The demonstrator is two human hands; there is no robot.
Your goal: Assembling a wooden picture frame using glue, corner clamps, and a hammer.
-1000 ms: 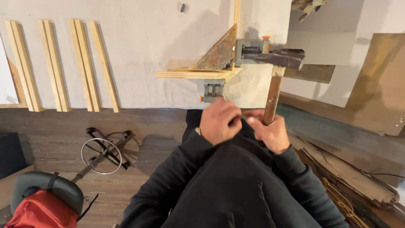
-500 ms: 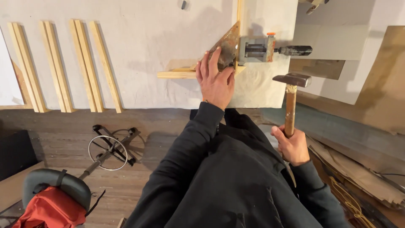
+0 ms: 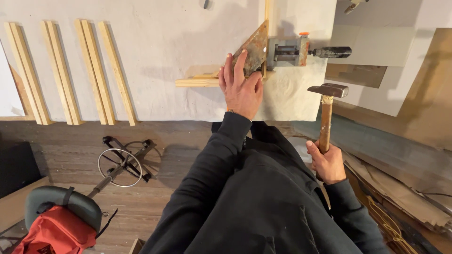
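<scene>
**A:** Your left hand (image 3: 241, 87) lies flat on the table (image 3: 155, 42), fingers spread and pressing on the wooden frame corner (image 3: 207, 80), fingertips up against the rusty corner clamp (image 3: 263, 49). It pinches nothing, just bears down.

**B:** And your right hand (image 3: 327, 162) is fisted tight round the handle of the hammer (image 3: 326, 117), down by your hip, off the table's right edge.

**A:** Here is the relation that matters: the frame corner sits far and to the left of that hammer head. The hammer stands nearly upright in the view, its long axis running near to far, head at the far end, level with the table's near right corner.

**B:** So your left hand is the nearer one by a long way; it touches the wood. Your right is well apart from it.

**A:** The frame's horizontal strip runs left to right under your palm, and the other strip runs away from you along the clamp's right side.

**B:** The clamp's screw and dark handle (image 3: 332, 51) stick out to the right, lying between hammer head and joint.

**A:** Spare wooden strips (image 3: 66, 70) rest at far left, well clear of both hands.
</scene>
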